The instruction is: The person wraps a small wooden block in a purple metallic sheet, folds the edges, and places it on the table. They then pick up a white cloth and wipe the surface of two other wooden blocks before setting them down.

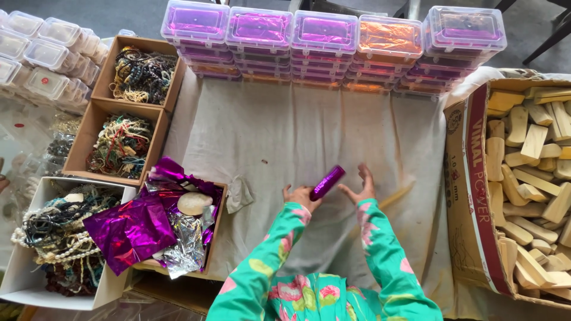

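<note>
Head view looks straight down on a table covered by a pale, creased cloth (279,137). The left hand (302,197) grips the lower end of a short stick wrapped in shiny purple foil (328,182), fingers curled around it. The stick's long axis runs diagonally, its free end pointing up and to the right, away from the person; it is held just above the cloth near the front middle. The right hand (359,188) is just right of the stick, fingers spread open and apart from it, holding nothing.

Relative to the stick: well beyond it, along the cloth's far edge, stands a row of stacked clear plastic boxes with purple and orange contents (333,47). To its left, at the cloth's edge, a cardboard box of crumpled purple and silver foil sheets (169,226). To its right, a large cardboard carton of pale wooden blocks (529,178). Between the stick and the row of boxes the cloth lies bare and broad.
</note>
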